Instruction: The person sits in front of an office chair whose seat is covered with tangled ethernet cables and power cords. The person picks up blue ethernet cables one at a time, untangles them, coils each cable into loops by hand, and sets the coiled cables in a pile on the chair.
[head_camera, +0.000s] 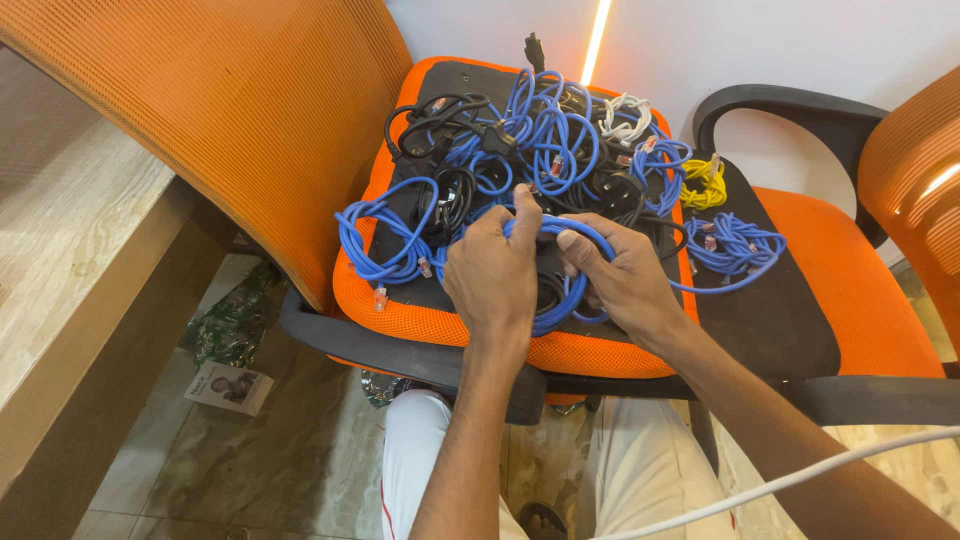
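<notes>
Here both the left hand (492, 275) and right hand (618, 275) clutch a blue network cable (560, 228), apparently untangling; next, freeing it from the cable pile (540, 140).

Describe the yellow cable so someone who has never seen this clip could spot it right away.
Start at the orange chair seat heaped with tangled blue and black cables. Look to its far right edge, where the second chair adjoins. The yellow cable lies there in a small tight bundle, the only yellow one, just above a loose blue coil.
</notes>
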